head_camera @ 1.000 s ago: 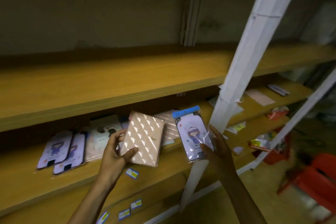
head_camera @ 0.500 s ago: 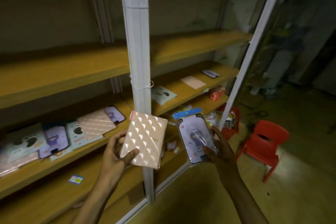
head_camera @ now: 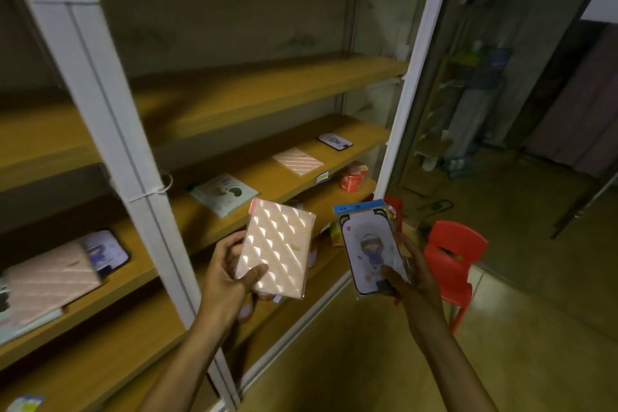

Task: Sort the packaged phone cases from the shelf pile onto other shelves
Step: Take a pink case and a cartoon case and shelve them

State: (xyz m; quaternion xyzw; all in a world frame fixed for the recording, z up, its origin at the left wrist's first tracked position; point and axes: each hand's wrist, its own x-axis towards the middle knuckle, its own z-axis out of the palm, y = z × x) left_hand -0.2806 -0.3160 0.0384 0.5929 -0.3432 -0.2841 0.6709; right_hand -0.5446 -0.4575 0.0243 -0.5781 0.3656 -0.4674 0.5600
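Wooden shelves (head_camera: 267, 87) on white metal posts (head_camera: 110, 130) carry flat packaged cases; left hand (head_camera: 224, 273) grips a quilted pink case (head_camera: 279, 249), thumb across its glossy front; right hand (head_camera: 413, 278) clasps a rectangular cartoon case (head_camera: 368, 244) with blue header, both held before the shelves.

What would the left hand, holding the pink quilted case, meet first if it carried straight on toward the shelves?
Probably the front edge of the wooden shelf just beyond the left hand and its pink quilted case; the pale green packaged case lies further along. Depth is unclear.
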